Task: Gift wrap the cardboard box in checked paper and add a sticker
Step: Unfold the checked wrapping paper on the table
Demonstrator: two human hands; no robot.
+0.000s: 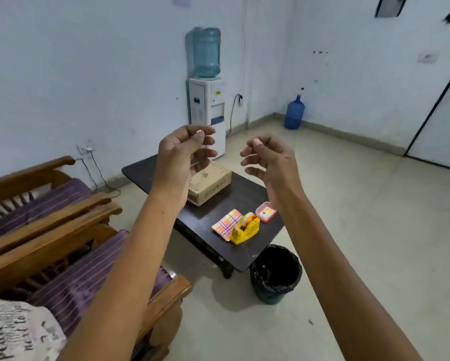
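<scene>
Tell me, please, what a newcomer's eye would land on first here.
Two raised hands fill the middle: the left hand and the right hand, fingers curled, in front of a dark table. On it lie the cardboard box at the back and, nearer, the checked paper beside a yellow tape dispenser.

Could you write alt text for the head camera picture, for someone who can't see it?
A person's left hand and right hand are raised, fingers curled, in front of a dark table holding a cardboard box, folded checked paper, a yellow tape dispenser and a red-rimmed container. A black bin stands beside the table; whether the hands hold anything cannot be told.
</scene>
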